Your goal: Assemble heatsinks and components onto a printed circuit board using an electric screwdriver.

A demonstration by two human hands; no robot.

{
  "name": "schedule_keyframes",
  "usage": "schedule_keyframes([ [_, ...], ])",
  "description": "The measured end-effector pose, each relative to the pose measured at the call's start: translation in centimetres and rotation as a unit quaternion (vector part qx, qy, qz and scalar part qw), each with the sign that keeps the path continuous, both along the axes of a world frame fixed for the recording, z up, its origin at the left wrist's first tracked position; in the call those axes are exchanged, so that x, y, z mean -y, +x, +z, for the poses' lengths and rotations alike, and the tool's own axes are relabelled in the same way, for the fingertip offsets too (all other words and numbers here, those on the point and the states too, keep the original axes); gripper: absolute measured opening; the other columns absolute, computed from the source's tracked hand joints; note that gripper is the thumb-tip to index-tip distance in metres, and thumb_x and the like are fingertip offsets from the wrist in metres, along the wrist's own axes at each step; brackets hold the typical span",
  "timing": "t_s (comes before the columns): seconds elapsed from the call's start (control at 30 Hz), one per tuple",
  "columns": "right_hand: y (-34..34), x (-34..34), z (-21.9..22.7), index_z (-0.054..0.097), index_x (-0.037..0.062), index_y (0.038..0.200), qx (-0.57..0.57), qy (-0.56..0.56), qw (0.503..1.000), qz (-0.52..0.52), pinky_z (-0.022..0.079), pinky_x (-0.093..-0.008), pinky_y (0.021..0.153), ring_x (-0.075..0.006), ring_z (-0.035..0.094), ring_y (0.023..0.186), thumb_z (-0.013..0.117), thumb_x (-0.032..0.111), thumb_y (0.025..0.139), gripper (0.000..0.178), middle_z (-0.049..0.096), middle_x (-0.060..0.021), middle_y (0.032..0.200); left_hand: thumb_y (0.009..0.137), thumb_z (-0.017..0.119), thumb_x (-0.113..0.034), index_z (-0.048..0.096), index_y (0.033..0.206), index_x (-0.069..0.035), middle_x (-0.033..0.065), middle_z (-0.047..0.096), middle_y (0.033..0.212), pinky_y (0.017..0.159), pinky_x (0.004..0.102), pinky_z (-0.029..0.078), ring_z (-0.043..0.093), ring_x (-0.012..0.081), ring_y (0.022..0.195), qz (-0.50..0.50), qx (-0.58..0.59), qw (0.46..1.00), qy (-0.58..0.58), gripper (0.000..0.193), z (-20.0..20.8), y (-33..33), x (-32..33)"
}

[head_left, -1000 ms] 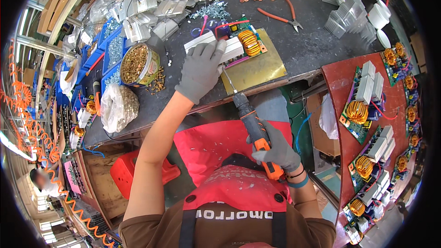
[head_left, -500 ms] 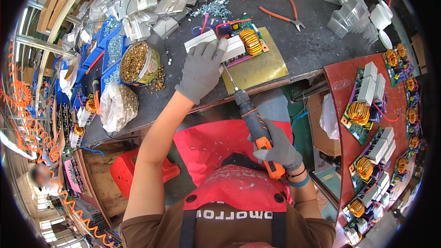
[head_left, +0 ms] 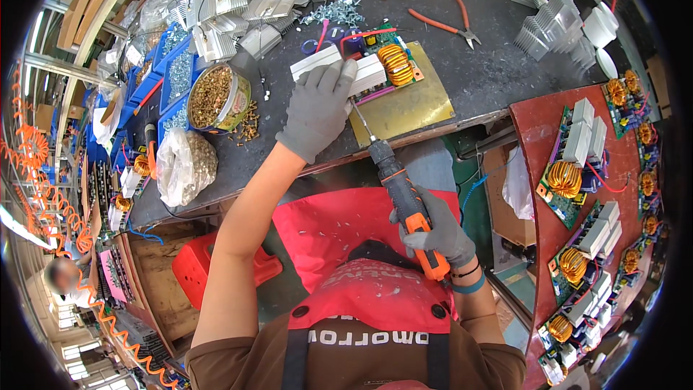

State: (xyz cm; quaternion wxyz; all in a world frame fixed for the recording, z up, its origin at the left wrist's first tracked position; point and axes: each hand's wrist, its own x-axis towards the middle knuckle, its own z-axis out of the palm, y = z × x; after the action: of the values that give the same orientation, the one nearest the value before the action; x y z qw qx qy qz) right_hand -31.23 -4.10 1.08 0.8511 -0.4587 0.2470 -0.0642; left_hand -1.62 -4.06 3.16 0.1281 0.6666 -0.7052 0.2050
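My left hand (head_left: 315, 114), in a grey glove, lies over the silver heat sinks (head_left: 369, 76) of a green circuit board (head_left: 377, 40), its fingers pressed together on them. A copper-wound coil (head_left: 396, 65) stands at the board's right end. Under the board is a brass-coloured plate (head_left: 427, 107) at the bench's front edge. In my gloved right hand (head_left: 444, 232) is an orange and black electric screwdriver (head_left: 398, 186), its bit slanting up to the board's near side beside my left fingers. The bit's exact contact point is too small to tell.
Loose heat sinks (head_left: 229, 1) are heaped at the back left, near blue screw bins (head_left: 177, 78). A tub of brass-coloured screws (head_left: 211, 98) and a plastic bag (head_left: 186, 166) stand left. Red-handled pliers (head_left: 449, 23) lie behind the plate. Finished-looking boards (head_left: 567, 177) line a red-brown table at right.
Almost nothing differs. Both hands, the electric screwdriver and the circuit board hold nearly the same places; the view has shifted very slightly.
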Motion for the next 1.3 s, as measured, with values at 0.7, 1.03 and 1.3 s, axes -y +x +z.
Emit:
schedule_keyframes([
  [0.7, 0.0, 0.0, -1.6, 0.037, -0.0003, 0.141, 0.058, 0.1, 0.993, -0.013, 0.055, -0.0302, 0.052, -0.0162, 0.062, 0.063, 0.072, 0.008, 0.066, 0.083, 0.061, -0.0127, 0.101, 0.071, 0.077, -0.022, 0.054, 0.137, -0.011, 0.0079, 0.06, 0.13, 0.09, 0.042, 0.049, 0.06, 0.0273, 0.108, 0.01, 0.001, 0.998, -0.056, 0.07, -1.1, 0.0, -0.2],
  [1.03, 0.3, -1.1, -0.9, 0.03, -0.0026, 0.148, 0.015, 0.033, 0.999, -0.04, 0.055, -0.0295, 0.061, -0.014, 0.064, 0.074, 0.073, 0.002, 0.071, 0.088, 0.062, -0.0123, 0.109, 0.071, 0.076, -0.021, 0.056, 0.134, -0.011, 0.0086, 0.061, 0.128, 0.09, 0.0421, 0.049, 0.06, 0.0271, 0.107, 0.012, -0.003, 0.998, -0.061, 0.067, -0.9, -0.3, -0.2],
  [1.3, 0.9, -1.4, 0.6, 0.03, 0.0, 0.15, 0.014, 0.047, 0.998, -0.028, 0.055, -0.0293, 0.065, -0.0134, 0.064, 0.078, 0.074, -0.001, 0.071, 0.09, 0.063, -0.0104, 0.108, 0.072, 0.075, -0.02, 0.055, 0.135, -0.01, 0.0085, 0.06, 0.128, 0.089, 0.0423, 0.049, 0.06, 0.0272, 0.106, 0.01, 0.002, 0.998, -0.066, 0.066, -1.0, -0.2, -0.2],
])
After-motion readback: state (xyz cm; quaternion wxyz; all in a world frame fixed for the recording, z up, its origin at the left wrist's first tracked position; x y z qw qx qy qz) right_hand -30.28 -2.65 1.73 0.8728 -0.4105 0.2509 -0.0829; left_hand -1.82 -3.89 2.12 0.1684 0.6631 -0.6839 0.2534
